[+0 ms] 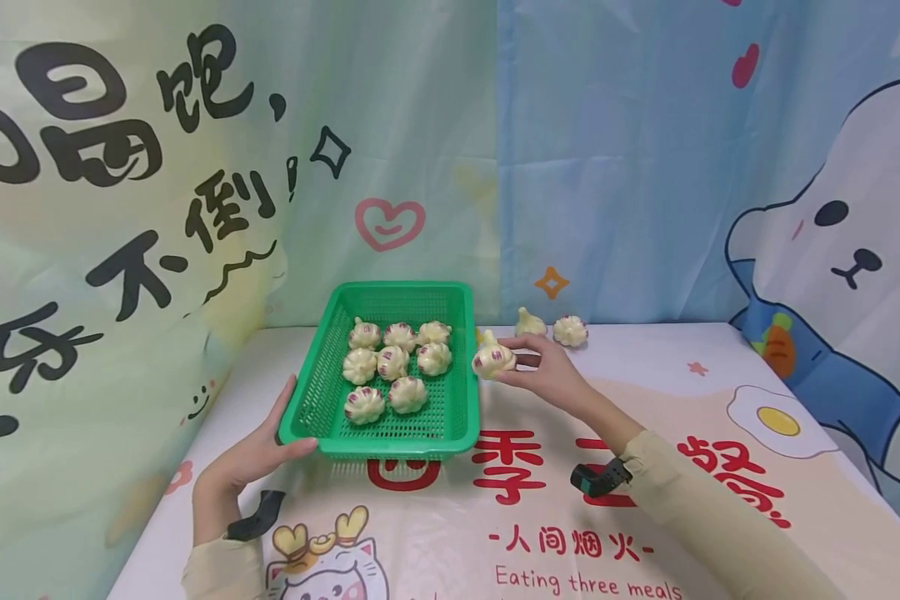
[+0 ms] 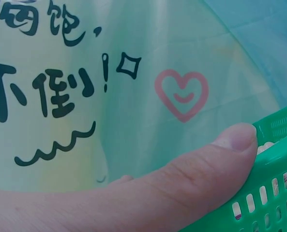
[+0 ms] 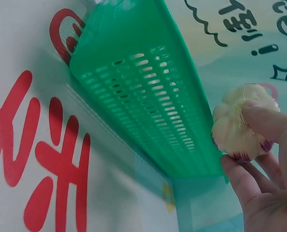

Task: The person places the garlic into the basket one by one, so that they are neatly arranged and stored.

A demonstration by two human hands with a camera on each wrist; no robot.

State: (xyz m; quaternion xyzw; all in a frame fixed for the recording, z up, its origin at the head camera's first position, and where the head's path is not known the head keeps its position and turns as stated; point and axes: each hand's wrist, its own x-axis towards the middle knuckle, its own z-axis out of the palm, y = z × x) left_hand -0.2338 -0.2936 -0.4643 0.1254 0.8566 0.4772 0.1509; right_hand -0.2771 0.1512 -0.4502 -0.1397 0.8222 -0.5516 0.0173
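Observation:
A green plastic basket (image 1: 423, 433) stands on the table, tilted toward the camera in the head view, with several garlic bulbs (image 1: 364, 405) inside. My left hand (image 1: 251, 458) grips its near left corner, thumb over the rim; the other fingers are mostly hidden along the outer side. In the left wrist view the thumb (image 2: 206, 164) lies against the basket rim (image 2: 279, 154). Just off the right rim, my right hand (image 1: 543, 375) pinches one garlic bulb (image 1: 492, 358). The right wrist view shows this bulb (image 3: 242, 123) between thumb and fingers, beside the basket wall (image 3: 148, 92).
Two more garlic bulbs, one whitish (image 1: 530, 322) and one purple-streaked (image 1: 571, 331), lie at the table's back edge, right of the basket. A printed cloth (image 1: 607, 517) covers the table. Behind it hangs a printed curtain (image 1: 607, 167).

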